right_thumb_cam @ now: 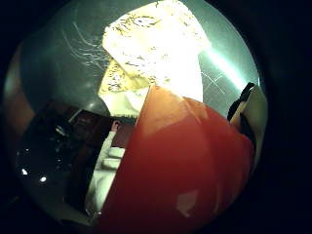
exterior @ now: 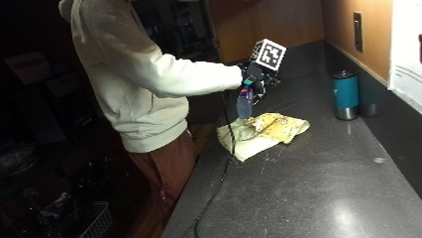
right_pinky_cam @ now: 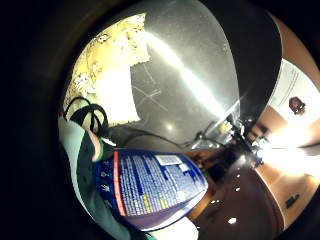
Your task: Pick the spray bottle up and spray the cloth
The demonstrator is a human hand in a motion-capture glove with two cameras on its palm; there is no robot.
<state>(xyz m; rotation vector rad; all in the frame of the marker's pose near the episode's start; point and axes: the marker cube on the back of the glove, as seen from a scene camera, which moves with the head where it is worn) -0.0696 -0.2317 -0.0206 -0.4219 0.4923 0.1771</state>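
In the outside view my gloved right hand (exterior: 256, 82) holds the spray bottle (exterior: 244, 105) up in the air, its body hanging down just above the near end of the cloth. The yellow patterned cloth (exterior: 265, 132) lies crumpled on the dark counter (exterior: 316, 183). The little finger side palm view shows the bottle's blue printed label (right_pinky_cam: 150, 187) close to the palm, with the cloth (right_pinky_cam: 107, 75) on the counter beyond. The thumb side palm view is largely filled by the bottle's red-orange part (right_thumb_cam: 180, 170), with the cloth (right_thumb_cam: 156, 53) past it.
A teal tumbler (exterior: 345, 95) stands by the back wall, with a second dark cup (exterior: 369, 101) beside it. A black cable (exterior: 221, 173) trails along the counter's front edge past the cloth. The person stands at the counter's left edge.
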